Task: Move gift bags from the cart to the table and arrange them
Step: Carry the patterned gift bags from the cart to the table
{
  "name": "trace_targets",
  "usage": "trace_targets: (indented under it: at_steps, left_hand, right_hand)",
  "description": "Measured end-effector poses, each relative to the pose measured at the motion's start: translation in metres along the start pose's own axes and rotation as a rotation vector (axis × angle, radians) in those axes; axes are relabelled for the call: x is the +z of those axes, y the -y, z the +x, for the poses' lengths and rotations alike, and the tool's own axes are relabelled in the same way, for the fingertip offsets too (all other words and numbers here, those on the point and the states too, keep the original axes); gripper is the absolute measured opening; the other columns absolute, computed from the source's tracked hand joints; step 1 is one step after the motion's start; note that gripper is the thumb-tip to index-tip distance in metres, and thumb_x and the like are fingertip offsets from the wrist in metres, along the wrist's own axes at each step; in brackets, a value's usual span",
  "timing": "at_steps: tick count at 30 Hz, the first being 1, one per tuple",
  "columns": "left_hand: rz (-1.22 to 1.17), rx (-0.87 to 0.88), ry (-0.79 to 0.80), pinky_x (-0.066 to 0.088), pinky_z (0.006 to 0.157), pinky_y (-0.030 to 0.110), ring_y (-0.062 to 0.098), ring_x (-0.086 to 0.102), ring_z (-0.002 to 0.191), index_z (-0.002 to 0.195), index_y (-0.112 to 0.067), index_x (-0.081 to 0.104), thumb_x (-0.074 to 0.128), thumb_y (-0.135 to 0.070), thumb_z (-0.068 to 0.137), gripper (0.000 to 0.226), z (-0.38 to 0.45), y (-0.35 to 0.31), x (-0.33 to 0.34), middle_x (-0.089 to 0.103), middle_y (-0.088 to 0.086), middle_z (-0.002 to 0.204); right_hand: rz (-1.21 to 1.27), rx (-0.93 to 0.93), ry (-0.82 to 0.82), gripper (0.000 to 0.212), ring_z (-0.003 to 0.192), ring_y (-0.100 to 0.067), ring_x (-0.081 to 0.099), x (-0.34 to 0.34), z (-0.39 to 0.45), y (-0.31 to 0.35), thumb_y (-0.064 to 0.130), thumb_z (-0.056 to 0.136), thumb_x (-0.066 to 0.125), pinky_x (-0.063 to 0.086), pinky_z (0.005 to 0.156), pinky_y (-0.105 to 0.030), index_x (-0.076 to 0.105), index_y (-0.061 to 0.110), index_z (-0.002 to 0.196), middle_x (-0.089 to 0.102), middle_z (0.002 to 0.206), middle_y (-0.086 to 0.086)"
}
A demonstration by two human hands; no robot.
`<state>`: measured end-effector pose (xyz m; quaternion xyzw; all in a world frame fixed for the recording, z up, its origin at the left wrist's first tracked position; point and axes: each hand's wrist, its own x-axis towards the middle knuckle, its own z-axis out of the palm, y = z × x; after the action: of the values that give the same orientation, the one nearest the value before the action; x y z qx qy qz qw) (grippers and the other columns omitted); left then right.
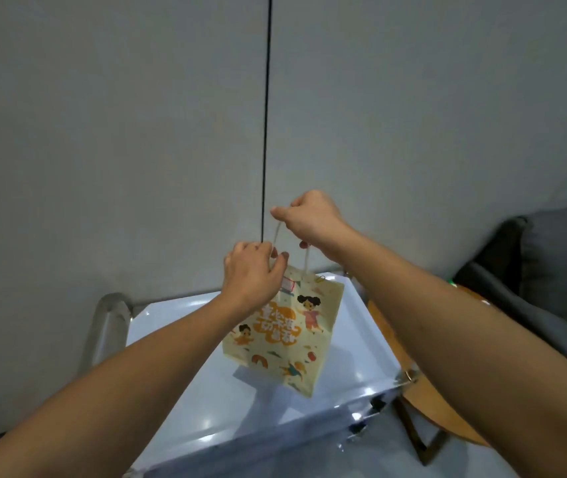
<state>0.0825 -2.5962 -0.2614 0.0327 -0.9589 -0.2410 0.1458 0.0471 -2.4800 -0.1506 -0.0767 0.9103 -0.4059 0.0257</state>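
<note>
Two bare forearms reach out from the bottom of the frame, over a pale blue cart (178, 374) whose glossy top catches the room lights. Above it hangs a cream gift bag (285, 336) printed with cartoon children, lifted clear of the cart top and tilted, one lower corner dipping toward the viewer. The left hand (251, 274) has its fingers curled at the bag's top edge, seemingly pinching a cord there. The right hand (309, 219), higher and farther out, is clenched around the loop of the white cord handle (307, 262), which runs taut down to the bag's mouth.

The step in hand appears to be carrying the bag off the cart. To do it well, both cords are best gathered into a single grip so the bag hangs level, and the base kept above the cart's raised edge while it swings toward the wooden table (447, 415) just right of the cart. It should be set down flat on its base and released only once it stands by itself.

Much stays out of sight. The left hand covers the bag's near top corner and a small label there, so whether it holds a cord or the paper rim cannot be settled. The bag's mouth faces away; its contents are unknown. The table is largely hidden behind the right forearm, and no other bags show. A dark sofa (558, 263) is cut off at right, against a plain grey wall (102, 132).
</note>
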Motion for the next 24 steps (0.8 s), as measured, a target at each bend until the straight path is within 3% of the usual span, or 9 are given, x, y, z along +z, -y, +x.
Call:
trace_targets:
  at_steps: [4, 8, 11, 14, 16, 20, 24]
  left_hand:
    - [-0.073, 0.23, 0.13, 0.041, 0.093, 0.039, 0.016, 0.044, 0.105, 0.101, -0.022, 0.068, 0.043, -0.051, 0.1, 0.038, -0.031, -0.102, 0.038, 0.057, -0.006, 0.1]
    - [-0.144, 0.414, 0.251, 0.04, 0.103, 0.044, 0.022, 0.044, 0.118, 0.106, -0.023, 0.067, 0.047, -0.049, 0.1, 0.034, -0.078, -0.208, 0.075, 0.061, -0.002, 0.111]
    - [-0.227, 0.534, 0.342, 0.042, 0.099, 0.042, 0.021, 0.044, 0.118, 0.106, -0.022, 0.071, 0.05, -0.048, 0.1, 0.033, -0.133, -0.299, 0.097, 0.06, -0.001, 0.11]
    - [-0.367, 0.682, 0.452, 0.052, 0.087, 0.048, 0.023, 0.053, 0.105, 0.075, -0.034, 0.06, 0.054, -0.045, 0.099, 0.028, -0.198, -0.381, 0.114, 0.053, -0.01, 0.089]
    - [-0.416, 0.746, 0.553, 0.054, 0.081, 0.05, 0.019, 0.059, 0.088, 0.065, -0.035, 0.052, 0.055, -0.047, 0.096, 0.034, -0.243, -0.432, 0.13, 0.053, -0.012, 0.078]
    - [-0.483, 0.818, 0.795, 0.061, 0.073, 0.047, 0.021, 0.067, 0.085, 0.08, -0.035, 0.064, 0.041, -0.081, 0.073, 0.052, -0.338, -0.519, 0.174, 0.065, -0.004, 0.091]
    - [-0.429, 1.021, 1.0, 0.062, 0.063, 0.043, 0.022, 0.071, 0.073, 0.08, -0.037, 0.067, 0.042, -0.082, 0.076, 0.052, -0.449, -0.597, 0.198, 0.068, -0.001, 0.091]
  right_hand:
    - [0.022, 0.129, -0.124, 0.035, 0.045, -0.02, 0.05, -0.091, -0.074, -0.067, 0.036, 0.09, 0.07, 0.051, 0.051, -0.033, 0.059, 0.013, 0.067, 0.045, 0.049, -0.001]
    - [0.057, 0.235, -0.287, 0.04, 0.044, -0.022, 0.048, -0.171, -0.162, -0.129, 0.034, 0.088, 0.072, 0.048, 0.055, -0.039, 0.053, 0.014, 0.058, 0.043, 0.047, -0.002]
    - [0.104, 0.306, -0.425, 0.044, 0.045, -0.019, 0.046, -0.228, -0.246, -0.172, 0.028, 0.089, 0.071, 0.045, 0.053, -0.035, 0.055, 0.01, 0.053, 0.048, 0.051, -0.005]
    - [0.076, 0.392, -0.54, 0.043, 0.049, -0.018, 0.05, -0.272, -0.333, -0.209, 0.032, 0.09, 0.068, 0.051, 0.058, -0.042, 0.067, -0.004, 0.068, 0.058, 0.057, -0.015]
    - [0.061, 0.485, -0.638, 0.044, 0.052, -0.019, 0.053, -0.298, -0.389, -0.236, 0.036, 0.091, 0.068, 0.055, 0.063, -0.044, 0.07, -0.004, 0.072, 0.064, 0.06, -0.016]
    - [0.057, 0.659, -0.847, 0.04, 0.051, -0.017, 0.049, -0.342, -0.5, -0.286, 0.037, 0.091, 0.069, 0.046, 0.057, -0.038, 0.062, 0.01, 0.062, 0.048, 0.05, -0.002]
    - [0.077, 0.855, -1.062, 0.043, 0.05, -0.016, 0.048, -0.369, -0.618, -0.323, 0.036, 0.092, 0.069, 0.045, 0.057, -0.036, 0.056, 0.013, 0.058, 0.046, 0.05, 0.0]
